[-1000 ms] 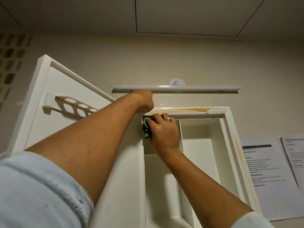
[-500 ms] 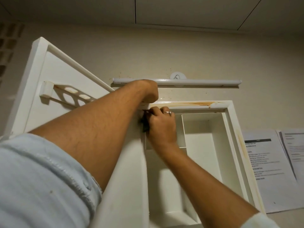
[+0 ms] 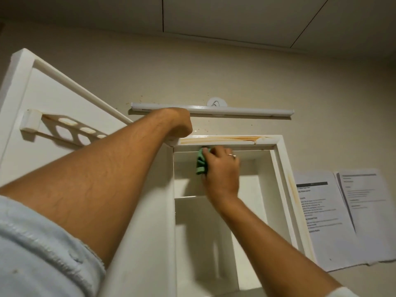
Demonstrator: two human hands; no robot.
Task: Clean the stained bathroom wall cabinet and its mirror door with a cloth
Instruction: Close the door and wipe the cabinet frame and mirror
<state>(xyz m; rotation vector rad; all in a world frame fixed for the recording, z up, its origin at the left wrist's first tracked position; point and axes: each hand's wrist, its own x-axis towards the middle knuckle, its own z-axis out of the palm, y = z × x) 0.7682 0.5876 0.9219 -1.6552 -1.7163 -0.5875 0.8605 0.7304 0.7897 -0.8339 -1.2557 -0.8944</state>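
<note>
Where the right hand [image 3: 220,168] curls its fingers round the green cloth [image 3: 201,162], the grip is closed tight and the cloth is bunched into a crumpled wad. The wad sticks out past the fingers on the thumb side of the hand. Its upper end is pressed against the inner top edge of the white cabinet [image 3: 281,172], and the rest hangs in front of the upper compartment. One finger of this hand wears a ring [image 3: 234,155].

Just above the knuckles, an orange-brown stain [image 3: 220,139] runs in a long streak along the cabinet's top face. A paler orange streak [image 3: 292,189] goes down the frame well to the right of the hand.

The left hand [image 3: 181,125] sits on the cabinet's top left corner, up and to the left of the cloth, with its wrist bent toward the camera. Its fingers are hidden, so I cannot tell whether they close on the corner.

The open door [image 3: 53,93] stands further left of that hand. It carries a white rack [image 3: 64,130] with oval holes. A light bar [image 3: 235,109] is fixed to the wall above both hands, and printed sheets [image 3: 325,215] hang on the wall far to the right.
</note>
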